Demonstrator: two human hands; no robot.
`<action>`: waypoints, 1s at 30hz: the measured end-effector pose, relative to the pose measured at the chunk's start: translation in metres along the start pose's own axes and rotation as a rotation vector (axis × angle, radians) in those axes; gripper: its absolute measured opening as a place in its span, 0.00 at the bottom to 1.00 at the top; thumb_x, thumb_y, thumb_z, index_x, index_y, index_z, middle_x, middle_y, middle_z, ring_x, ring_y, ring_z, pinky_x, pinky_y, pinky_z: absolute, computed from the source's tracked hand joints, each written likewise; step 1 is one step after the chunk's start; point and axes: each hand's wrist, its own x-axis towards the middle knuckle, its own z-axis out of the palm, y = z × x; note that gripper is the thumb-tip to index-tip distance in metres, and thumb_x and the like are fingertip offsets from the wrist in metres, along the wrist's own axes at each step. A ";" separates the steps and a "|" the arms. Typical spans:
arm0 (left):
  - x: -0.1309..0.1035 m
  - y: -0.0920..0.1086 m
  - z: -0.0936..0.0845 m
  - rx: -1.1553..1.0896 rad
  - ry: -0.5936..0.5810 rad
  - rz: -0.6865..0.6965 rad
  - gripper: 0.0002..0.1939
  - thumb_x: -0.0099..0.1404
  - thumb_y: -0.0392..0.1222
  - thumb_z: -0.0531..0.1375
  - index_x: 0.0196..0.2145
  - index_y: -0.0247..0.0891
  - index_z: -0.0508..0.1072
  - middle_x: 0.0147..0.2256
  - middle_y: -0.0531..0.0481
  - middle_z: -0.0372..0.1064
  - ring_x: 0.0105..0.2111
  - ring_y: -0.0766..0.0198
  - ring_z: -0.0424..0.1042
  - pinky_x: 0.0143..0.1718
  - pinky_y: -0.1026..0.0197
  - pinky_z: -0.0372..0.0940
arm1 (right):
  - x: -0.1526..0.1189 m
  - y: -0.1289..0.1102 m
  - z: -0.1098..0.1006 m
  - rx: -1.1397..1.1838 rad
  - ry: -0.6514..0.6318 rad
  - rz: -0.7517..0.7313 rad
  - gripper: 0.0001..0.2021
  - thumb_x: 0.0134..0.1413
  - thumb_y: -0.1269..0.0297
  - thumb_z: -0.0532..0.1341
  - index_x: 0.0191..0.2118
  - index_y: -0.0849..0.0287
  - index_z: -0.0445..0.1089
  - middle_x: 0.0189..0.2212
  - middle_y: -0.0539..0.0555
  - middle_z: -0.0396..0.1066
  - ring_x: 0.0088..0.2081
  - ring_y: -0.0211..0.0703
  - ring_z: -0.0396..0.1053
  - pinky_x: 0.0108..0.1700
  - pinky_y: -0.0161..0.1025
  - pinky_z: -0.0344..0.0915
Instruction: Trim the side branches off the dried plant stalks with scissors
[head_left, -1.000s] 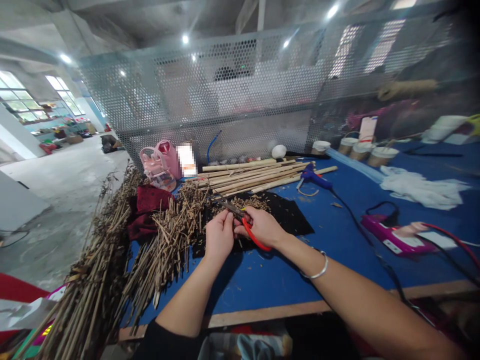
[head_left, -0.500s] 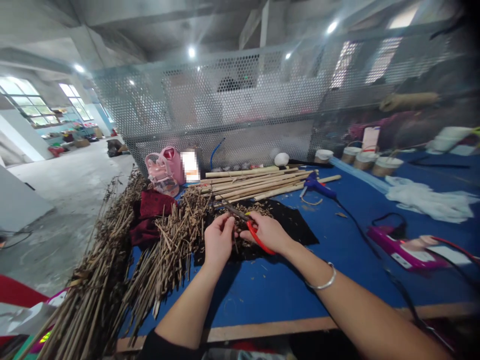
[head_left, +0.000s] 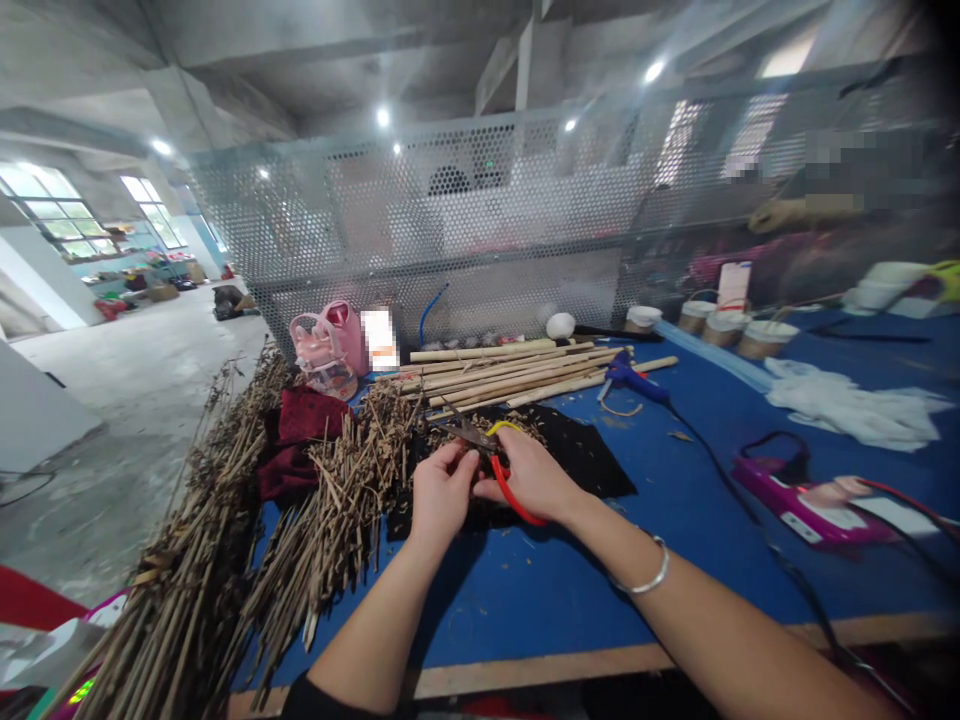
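Note:
My right hand [head_left: 536, 475] grips a pair of scissors [head_left: 480, 440] with one red and one yellow handle loop. Their blades point up and left, parted over the fingertips of my left hand [head_left: 444, 490]. That hand is closed in a pinch on a thin dried stem, mostly hidden by the fingers. Beneath both hands lies a black cloth [head_left: 589, 455] strewn with small dried clippings [head_left: 529, 422]. A heap of dried stalks with seed heads [head_left: 352, 470] rests just left of my left hand.
A longer bundle of dried stalks [head_left: 187, 560] overhangs the left table edge. Behind the cloth lie pale wooden sticks [head_left: 517, 375] and a blue glue gun [head_left: 634, 378], its cord running to a purple power strip [head_left: 810, 500]. A perforated metal screen [head_left: 465, 220] stands at the back.
The scissor handles have spread and the blades have parted. Both hands stay nearly in place, with the left fingertips slightly lower. The camera view has shifted a little.

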 end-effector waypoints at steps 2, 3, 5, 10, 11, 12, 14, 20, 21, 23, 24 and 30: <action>0.000 -0.003 0.000 0.012 0.005 0.002 0.11 0.56 0.44 0.56 0.29 0.33 0.73 0.21 0.54 0.65 0.19 0.71 0.60 0.20 0.70 0.56 | 0.000 0.001 0.001 0.005 -0.019 0.041 0.19 0.41 0.48 0.61 0.31 0.58 0.59 0.28 0.52 0.64 0.28 0.39 0.61 0.30 0.34 0.54; 0.001 -0.004 -0.001 0.022 0.015 0.006 0.11 0.56 0.44 0.56 0.31 0.34 0.74 0.22 0.54 0.66 0.20 0.71 0.60 0.20 0.70 0.56 | 0.000 0.001 0.002 0.010 -0.029 0.070 0.19 0.42 0.48 0.61 0.31 0.58 0.59 0.27 0.51 0.64 0.27 0.38 0.61 0.28 0.34 0.53; 0.002 -0.006 -0.001 0.045 0.044 0.018 0.12 0.56 0.44 0.57 0.34 0.35 0.75 0.24 0.53 0.68 0.21 0.71 0.61 0.22 0.69 0.57 | -0.001 0.002 0.004 0.020 -0.043 0.123 0.18 0.43 0.48 0.60 0.30 0.57 0.59 0.25 0.49 0.64 0.25 0.37 0.60 0.27 0.33 0.51; 0.003 -0.005 -0.002 0.065 0.081 0.018 0.15 0.55 0.44 0.58 0.38 0.35 0.75 0.25 0.52 0.70 0.23 0.69 0.64 0.25 0.67 0.60 | 0.000 0.001 0.004 0.075 -0.073 0.163 0.17 0.44 0.47 0.59 0.27 0.57 0.59 0.22 0.48 0.65 0.22 0.35 0.60 0.24 0.32 0.50; 0.003 -0.004 -0.002 0.060 0.085 0.007 0.15 0.55 0.44 0.58 0.39 0.34 0.75 0.25 0.51 0.70 0.23 0.69 0.64 0.26 0.67 0.60 | 0.000 0.001 0.004 0.090 -0.084 0.168 0.17 0.45 0.47 0.58 0.27 0.57 0.60 0.22 0.48 0.65 0.22 0.35 0.59 0.24 0.31 0.50; 0.004 -0.003 -0.002 0.051 0.088 -0.005 0.16 0.55 0.44 0.58 0.39 0.34 0.74 0.25 0.51 0.70 0.23 0.68 0.64 0.26 0.67 0.60 | 0.000 0.002 0.004 0.102 -0.095 0.172 0.18 0.45 0.46 0.58 0.27 0.57 0.60 0.22 0.49 0.65 0.22 0.35 0.59 0.24 0.31 0.50; 0.004 -0.004 -0.002 0.022 0.096 -0.032 0.17 0.54 0.44 0.59 0.40 0.32 0.74 0.24 0.50 0.70 0.23 0.68 0.65 0.26 0.66 0.61 | 0.001 0.003 0.005 0.114 -0.108 0.178 0.18 0.45 0.46 0.58 0.26 0.58 0.61 0.21 0.49 0.65 0.21 0.35 0.59 0.24 0.31 0.50; 0.008 -0.010 -0.002 -0.067 0.138 -0.055 0.17 0.50 0.45 0.62 0.36 0.32 0.75 0.22 0.50 0.70 0.21 0.68 0.65 0.23 0.66 0.61 | 0.003 0.007 0.007 0.132 -0.118 0.177 0.18 0.47 0.45 0.55 0.26 0.58 0.60 0.20 0.49 0.65 0.21 0.35 0.60 0.24 0.31 0.50; 0.008 -0.011 -0.002 -0.077 0.141 -0.062 0.16 0.50 0.45 0.62 0.35 0.32 0.74 0.22 0.50 0.70 0.21 0.68 0.65 0.23 0.67 0.61 | 0.003 0.007 0.007 0.113 -0.118 0.177 0.18 0.47 0.45 0.55 0.26 0.57 0.60 0.20 0.49 0.65 0.21 0.36 0.60 0.24 0.31 0.50; 0.010 -0.011 -0.002 -0.093 0.146 -0.084 0.16 0.50 0.45 0.62 0.34 0.32 0.74 0.23 0.50 0.70 0.21 0.69 0.65 0.23 0.67 0.61 | 0.002 0.006 0.004 0.060 -0.109 0.170 0.18 0.47 0.45 0.56 0.27 0.57 0.61 0.21 0.49 0.65 0.22 0.36 0.61 0.24 0.32 0.50; 0.010 -0.011 -0.003 -0.097 0.154 -0.093 0.15 0.50 0.45 0.62 0.33 0.32 0.73 0.23 0.50 0.70 0.21 0.69 0.65 0.24 0.67 0.61 | 0.002 0.005 0.003 0.036 -0.103 0.163 0.18 0.46 0.46 0.57 0.28 0.57 0.61 0.22 0.49 0.65 0.23 0.37 0.62 0.25 0.32 0.50; 0.008 -0.007 -0.002 -0.057 0.156 -0.060 0.12 0.49 0.44 0.63 0.28 0.32 0.72 0.23 0.50 0.69 0.22 0.69 0.66 0.26 0.66 0.61 | 0.000 -0.001 0.002 -0.026 -0.064 0.072 0.19 0.42 0.48 0.61 0.34 0.59 0.60 0.30 0.53 0.65 0.31 0.40 0.63 0.31 0.34 0.54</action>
